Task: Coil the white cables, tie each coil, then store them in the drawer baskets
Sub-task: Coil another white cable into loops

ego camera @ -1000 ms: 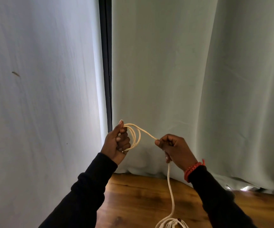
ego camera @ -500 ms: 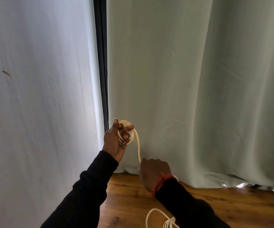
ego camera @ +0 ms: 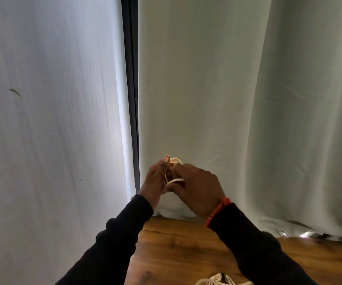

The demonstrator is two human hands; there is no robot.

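Note:
A small coil of white cable (ego camera: 173,161) sits between my two hands, held up in front of the curtain. My left hand (ego camera: 155,182) grips the coil, thumb up beside its top loops. My right hand (ego camera: 194,188) is pressed against the left one, its fingers curled round a strand of the same cable (ego camera: 174,180) that crosses the coil. Most of the coil is hidden by my fingers. More loose white cable (ego camera: 219,280) lies on the wooden table at the bottom edge.
Pale curtains (ego camera: 227,99) hang close behind my hands, parted by a dark vertical frame (ego camera: 132,99). The wooden table (ego camera: 176,249) runs under my forearms to the curtain hem. No drawer or basket is in view.
My right hand has come up from low near the table and now meets my left hand at the coil, bringing a strand across it. The left hand has stayed put.

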